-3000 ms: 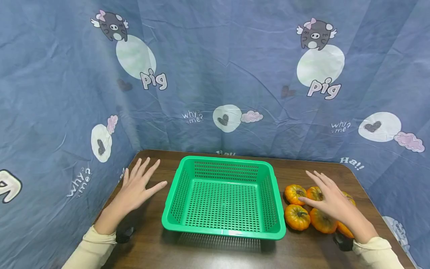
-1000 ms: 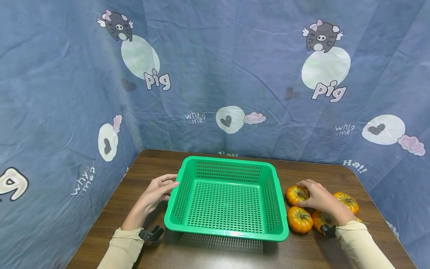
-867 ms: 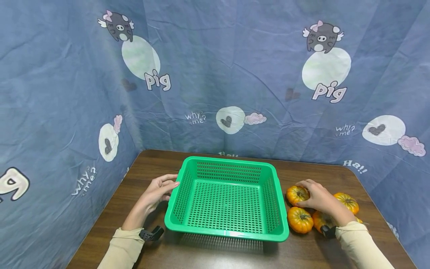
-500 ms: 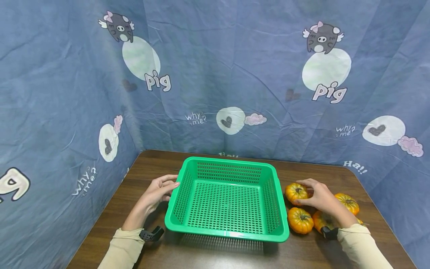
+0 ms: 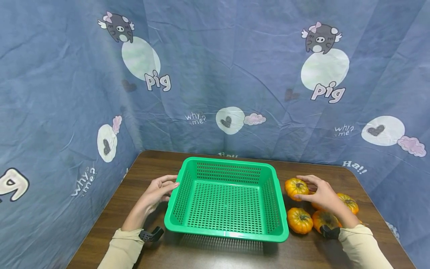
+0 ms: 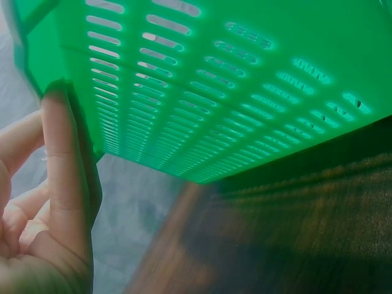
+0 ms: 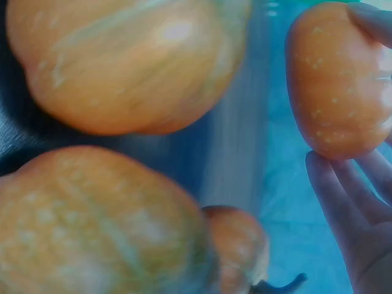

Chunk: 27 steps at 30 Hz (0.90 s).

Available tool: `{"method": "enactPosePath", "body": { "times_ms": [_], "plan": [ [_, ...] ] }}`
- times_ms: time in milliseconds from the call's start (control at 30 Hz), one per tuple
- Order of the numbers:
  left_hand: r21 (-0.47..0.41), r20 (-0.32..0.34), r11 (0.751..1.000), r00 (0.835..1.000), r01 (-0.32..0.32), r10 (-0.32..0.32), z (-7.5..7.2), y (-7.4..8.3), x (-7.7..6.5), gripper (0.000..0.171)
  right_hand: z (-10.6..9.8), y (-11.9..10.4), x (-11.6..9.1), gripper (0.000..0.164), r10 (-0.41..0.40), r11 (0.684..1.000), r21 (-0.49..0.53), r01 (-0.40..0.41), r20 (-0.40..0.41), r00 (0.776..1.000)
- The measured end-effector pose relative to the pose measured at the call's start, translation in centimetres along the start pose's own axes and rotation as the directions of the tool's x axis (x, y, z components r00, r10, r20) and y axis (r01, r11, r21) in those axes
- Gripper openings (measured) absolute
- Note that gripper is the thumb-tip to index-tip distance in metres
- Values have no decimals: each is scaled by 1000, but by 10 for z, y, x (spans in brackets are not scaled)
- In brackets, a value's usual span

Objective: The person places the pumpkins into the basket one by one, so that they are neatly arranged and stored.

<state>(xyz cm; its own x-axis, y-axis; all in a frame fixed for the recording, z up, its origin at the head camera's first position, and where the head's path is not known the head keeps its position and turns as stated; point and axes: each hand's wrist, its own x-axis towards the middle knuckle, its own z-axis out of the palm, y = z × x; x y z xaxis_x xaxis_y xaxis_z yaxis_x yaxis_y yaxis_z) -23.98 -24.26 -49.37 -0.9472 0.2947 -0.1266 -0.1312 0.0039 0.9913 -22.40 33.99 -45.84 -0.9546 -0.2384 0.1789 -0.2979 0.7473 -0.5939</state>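
A green plastic basket (image 5: 225,233) with slotted walls stands in the middle of the table. At its left rim my left hand (image 5: 152,194) holds the edge between thumb and fingers; the left wrist view shows the thumb and bent fingers (image 6: 61,153) against the basket's outer side (image 6: 202,116). To the right of the basket, my right hand (image 5: 322,192) grips a small orange pumpkin (image 5: 295,188) by its side, raised above the table. In the right wrist view the held pumpkin (image 7: 337,79) sits between thumb and fingertips.
Other small pumpkins (image 5: 300,220) lie close together under and in front of my right forearm, one (image 5: 348,203) farther right. Some are partly hidden by the hand. The brown wooden table (image 5: 151,160) meets a blue patterned cloth (image 5: 215,74) behind and at both sides.
From hovering apart, my left hand has come onto the basket rim and my right hand has taken hold of a pumpkin. Over the last half second, that pumpkin has risen slightly.
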Motion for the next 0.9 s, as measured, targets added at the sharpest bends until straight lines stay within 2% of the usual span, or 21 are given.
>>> {"method": "enactPosePath", "body": {
  "times_ms": [333,467,900],
  "plan": [
    [2,0,1000,1000,-16,16,-1,-1,0,56,-10,-20,6,66,-27,999,40,27,4,1000],
    [2,-3,1000,1000,-10,10,-1,-2,0,56,-11,-28,10,65,-49,998,29,49,0,999],
    [4,-8,1000,1000,-1,1,-1,-3,0,57,-7,-53,26,64,-103,991,96,99,39,994]
  ]
}}
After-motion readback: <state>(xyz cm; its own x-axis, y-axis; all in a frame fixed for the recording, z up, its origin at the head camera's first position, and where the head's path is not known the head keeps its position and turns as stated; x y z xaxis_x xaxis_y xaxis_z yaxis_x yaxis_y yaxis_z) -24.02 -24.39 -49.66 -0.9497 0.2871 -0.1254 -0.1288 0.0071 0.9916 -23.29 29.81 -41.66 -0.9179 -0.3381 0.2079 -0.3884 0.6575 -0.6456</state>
